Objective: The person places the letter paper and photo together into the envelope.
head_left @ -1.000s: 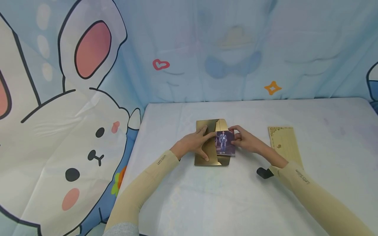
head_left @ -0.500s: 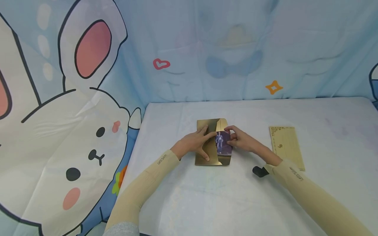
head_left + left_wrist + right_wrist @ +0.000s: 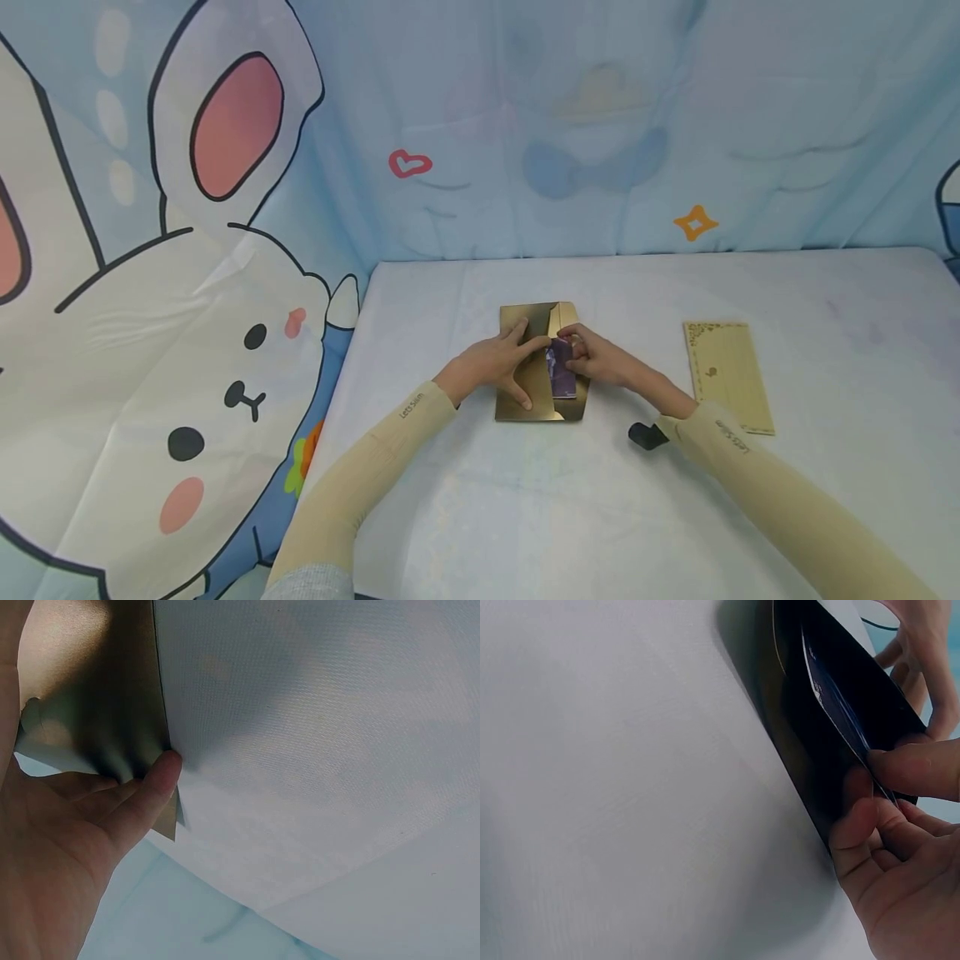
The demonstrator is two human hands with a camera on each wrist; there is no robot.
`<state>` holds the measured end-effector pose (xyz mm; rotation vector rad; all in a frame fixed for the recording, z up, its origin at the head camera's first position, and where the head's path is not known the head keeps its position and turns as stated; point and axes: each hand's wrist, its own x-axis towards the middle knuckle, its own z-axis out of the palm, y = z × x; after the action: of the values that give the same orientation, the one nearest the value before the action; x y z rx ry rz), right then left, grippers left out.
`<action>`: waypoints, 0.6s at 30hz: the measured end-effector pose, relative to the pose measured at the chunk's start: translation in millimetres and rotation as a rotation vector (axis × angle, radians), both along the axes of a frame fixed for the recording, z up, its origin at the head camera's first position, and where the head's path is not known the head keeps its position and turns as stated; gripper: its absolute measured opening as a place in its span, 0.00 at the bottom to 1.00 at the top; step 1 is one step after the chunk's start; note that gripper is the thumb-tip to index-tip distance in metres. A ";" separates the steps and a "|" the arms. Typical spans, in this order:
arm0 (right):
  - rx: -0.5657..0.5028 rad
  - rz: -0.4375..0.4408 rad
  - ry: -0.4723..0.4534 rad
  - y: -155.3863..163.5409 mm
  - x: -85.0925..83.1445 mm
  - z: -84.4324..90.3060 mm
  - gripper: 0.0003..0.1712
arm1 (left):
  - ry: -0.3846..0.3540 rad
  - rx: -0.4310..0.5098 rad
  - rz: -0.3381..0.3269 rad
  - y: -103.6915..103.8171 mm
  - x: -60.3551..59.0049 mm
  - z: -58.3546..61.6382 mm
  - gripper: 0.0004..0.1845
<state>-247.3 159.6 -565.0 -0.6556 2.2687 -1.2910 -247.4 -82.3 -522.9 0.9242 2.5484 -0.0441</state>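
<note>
1. Centre of the white table [image 3: 480,517], a gold envelope [image 3: 536,367] lies flat with its flap open toward the far side; both hands are on it.
2. The left hand [image 3: 498,362] lies spread over the envelope's left half, fingers fairly straight and pressing down — it looks like a brace, so the envelope cannot slide; the left wrist view shows the thumb [image 3: 142,802] set against the near edge of the gold paper [image 3: 90,705].
3. The right hand [image 3: 596,358] pinches a small photo [image 3: 562,371] by its right edge, thumb on top and fingers curled beneath — clamped on the print, not loose.
4. The photo sits partway inside the envelope's opening on the right side; only a narrow purple strip of it shows from the head camera; the rest is under the gold front.
5. From the right wrist, the photo [image 3: 840,720] runs edge-on into the dark mouth of the envelope [image 3: 817,750], held low and nearly flat, which suits sliding it in without bending.
6. Well apart on the right lies a gold card [image 3: 727,375] with a decorated border; a small black object [image 3: 645,435] is just beside the right sleeve [image 3: 772,492]; what it is cannot be told.
7. Behind the table hangs a cartoon rabbit backdrop [image 3: 172,292].
</note>
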 end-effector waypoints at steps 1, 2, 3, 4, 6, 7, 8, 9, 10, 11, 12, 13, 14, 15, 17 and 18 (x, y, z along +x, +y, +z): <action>0.003 0.002 0.001 -0.5 0.2 -0.2 0.30 | 0.002 0.000 0.000 -0.1 0.2 -0.1 0.64; 0.001 0.004 -0.001 -1.2 0.7 -0.1 0.30 | 0.004 0.001 0.000 -0.1 0.3 -0.3 0.64; -0.004 0.007 -0.004 -1.6 1.2 0.0 0.30 | 0.006 0.002 0.000 -0.2 0.7 -0.4 0.64; -0.006 0.009 -0.004 -2.0 1.2 0.1 0.30 | 0.009 0.004 0.000 -0.3 1.0 0.0 0.64; -0.014 0.010 -0.017 -2.9 1.2 0.8 0.30 | 0.015 0.007 0.001 -0.5 1.5 0.6 0.64; -0.019 0.013 -0.020 -3.1 1.4 1.5 0.30 | 0.017 0.006 0.001 -0.5 1.9 0.5 0.64; -0.022 0.013 -0.023 -3.6 1.5 2.2 0.30 | 0.017 0.005 0.001 -0.4 2.0 0.8 0.64; -0.022 0.013 -0.023 -4.0 1.5 2.6 0.30 | 0.017 0.003 0.003 -0.3 2.4 1.2 0.65; -0.020 0.014 -0.021 -4.7 1.2 2.6 0.30 | 0.018 -0.001 0.004 -0.1 2.5 1.2 0.65; -0.022 0.017 -0.018 -5.5 1.1 3.1 0.30 | 0.017 -0.003 0.004 0.1 2.5 1.3 0.65; -0.019 0.019 -0.011 -6.5 1.1 3.0 0.29 | 0.016 -0.008 0.005 0.2 2.8 1.4 0.65; -0.017 0.020 -0.007 -7.4 0.8 2.3 0.29 | 0.014 -0.010 0.005 0.4 2.9 1.5 0.65; -0.014 0.019 -0.004 -8.6 0.6 1.6 0.29 | 0.012 -0.009 0.006 0.6 3.0 2.1 0.64; -0.012 0.020 0.001 -9.7 0.4 1.2 0.29 | 0.011 -0.010 0.007 0.8 3.1 2.2 0.64; -0.009 0.012 -0.006 -12.5 0.1 0.6 0.29 | 0.008 -0.005 0.007 0.5 3.1 2.5 0.64; -0.004 0.003 -0.013 -13.8 0.1 0.2 0.30 | 0.008 -0.005 0.007 0.3 3.0 2.3 0.64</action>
<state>-247.3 145.8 -564.8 -0.6499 2.2541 -1.2947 -244.4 -82.0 -520.6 0.9156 2.5573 -0.0517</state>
